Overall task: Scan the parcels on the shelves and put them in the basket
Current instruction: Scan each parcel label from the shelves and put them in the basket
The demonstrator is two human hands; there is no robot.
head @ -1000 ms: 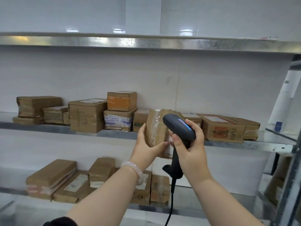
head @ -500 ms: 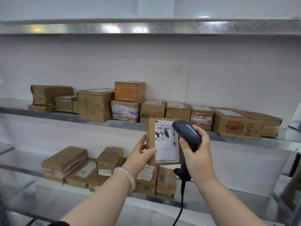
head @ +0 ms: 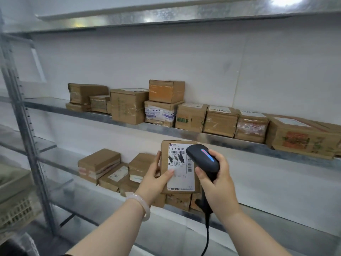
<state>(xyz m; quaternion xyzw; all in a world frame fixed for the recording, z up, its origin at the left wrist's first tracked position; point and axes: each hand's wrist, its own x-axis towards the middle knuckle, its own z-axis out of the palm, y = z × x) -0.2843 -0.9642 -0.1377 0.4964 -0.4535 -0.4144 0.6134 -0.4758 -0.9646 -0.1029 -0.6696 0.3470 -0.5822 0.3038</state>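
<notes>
My left hand [head: 156,177] grips a small cardboard parcel [head: 181,179] by its left edge, thumb across the white shipping label that faces me. My right hand [head: 218,183] holds a black corded barcode scanner [head: 203,159] by its handle, its head against the label's right side, a blue and red light glowing on top. Several more cardboard parcels [head: 190,117] stand in a row on the middle shelf [head: 55,107], and others [head: 98,164] lie on the lower shelf [head: 103,202] behind my hands. A pale slotted basket [head: 17,204] sits at the far left.
A metal upright [head: 25,130] of the rack stands between the basket and the shelves. The top shelf [head: 166,15] runs overhead. The scanner's cable [head: 206,235] hangs down between my forearms. A white wall backs the rack.
The parcel has been turned so its label faces me and lowered below the middle shelf. The view has swung left, bringing the upright and basket into sight. The scanner's light now shows red too.
</notes>
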